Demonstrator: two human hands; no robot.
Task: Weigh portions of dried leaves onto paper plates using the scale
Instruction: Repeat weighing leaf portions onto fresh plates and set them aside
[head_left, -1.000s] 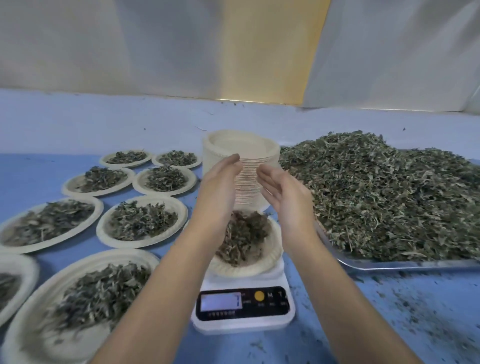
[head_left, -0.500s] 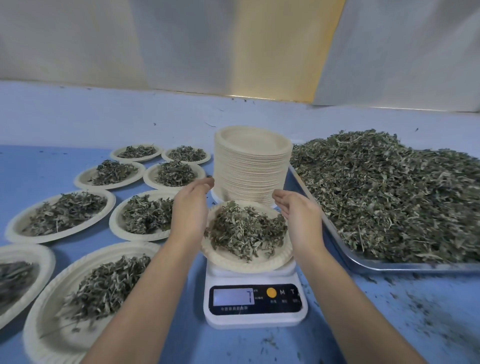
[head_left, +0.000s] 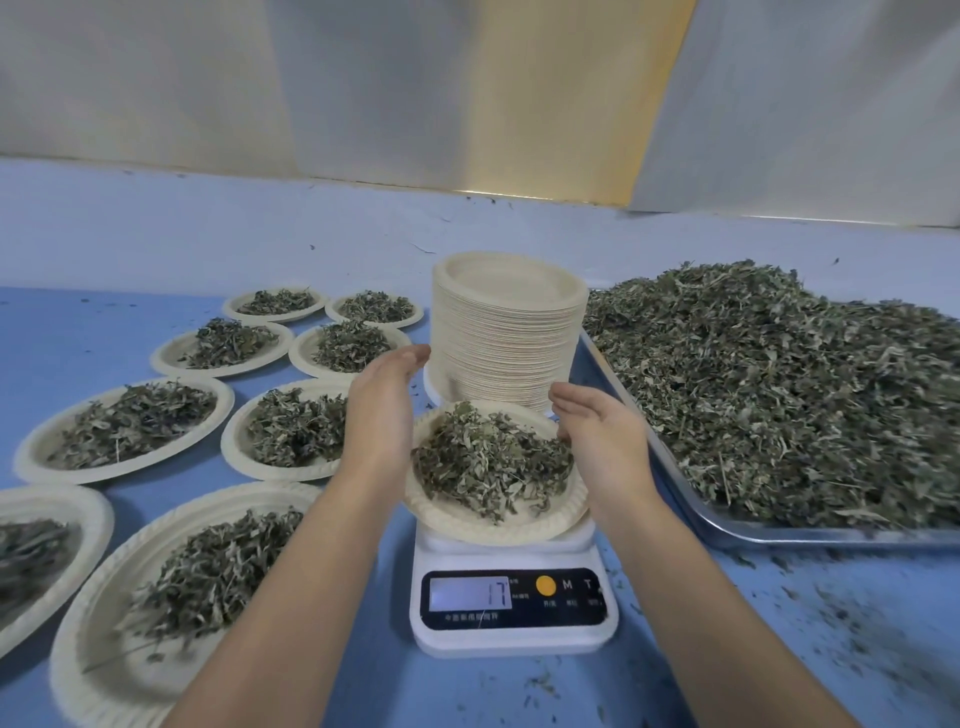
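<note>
Taking the weighed plate as the middle of the dial, the left hand (head_left: 382, 410) stands at 9 o'clock and the right hand (head_left: 597, 431) at 3 o'clock. Both are flat and wide, fingers straight and together, palms turned toward each other, holding nothing. The left hand covers the plate's near-left rim and the right hand sits just beside the right rim; whether either one touches the plate cannot be told.

Between them the paper plate (head_left: 498, 527) rests on the scale (head_left: 511, 639) and carries a loose mound of dried leaves (head_left: 488, 462). The scale's platform is hidden under the plate. Its dark front panel faces 6 o'clock, with a lit display (head_left: 470, 593) reading 17 and an orange button (head_left: 545, 585) beside it.

At 12 o'clock, just behind the weighed plate, rises a tall stack of empty plates (head_left: 506, 332). From 1 to 4 o'clock lies a metal tray (head_left: 779, 536) heaped with a big pile of loose leaves (head_left: 779, 389); its near-left edge runs close by the right hand. From 7 round to 11 o'clock eight filled plates (head_left: 124, 475) are laid out in rows, each with its own portion, the nearest cut off by the frame's edge.

Everything stands on a blue table (head_left: 779, 649), which is strewn with leaf crumbs (head_left: 852, 613) at 4 to 5 o'clock
</note>
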